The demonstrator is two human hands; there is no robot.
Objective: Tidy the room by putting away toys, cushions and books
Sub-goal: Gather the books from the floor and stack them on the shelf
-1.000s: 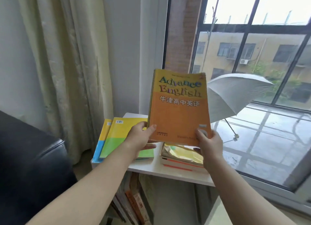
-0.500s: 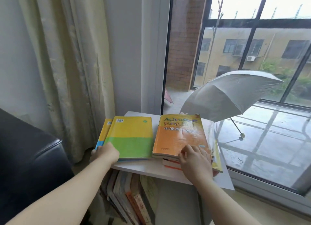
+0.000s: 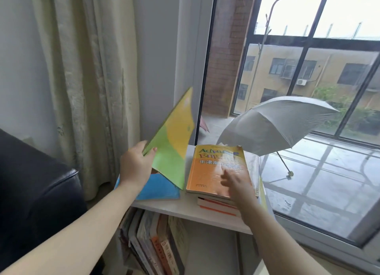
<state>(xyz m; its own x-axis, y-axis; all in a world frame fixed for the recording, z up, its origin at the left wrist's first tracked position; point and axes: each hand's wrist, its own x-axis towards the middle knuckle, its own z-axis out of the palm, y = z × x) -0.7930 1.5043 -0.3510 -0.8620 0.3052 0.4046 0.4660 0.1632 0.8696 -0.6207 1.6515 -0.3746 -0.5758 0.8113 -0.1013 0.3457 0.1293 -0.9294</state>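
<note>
Head view, left hand (image 3: 134, 168) pinching the tilted yellow-green book (image 3: 174, 139) just left of the orange book (image 3: 209, 172), right hand (image 3: 238, 184) blurred, fingers loosely spread over its cover

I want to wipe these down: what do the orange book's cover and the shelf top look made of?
Orange book: glossy coated paper cover, it seems; window light glares off it. Shelf top: smooth white laminate or painted board, probably; flat with an even sheen.
</note>
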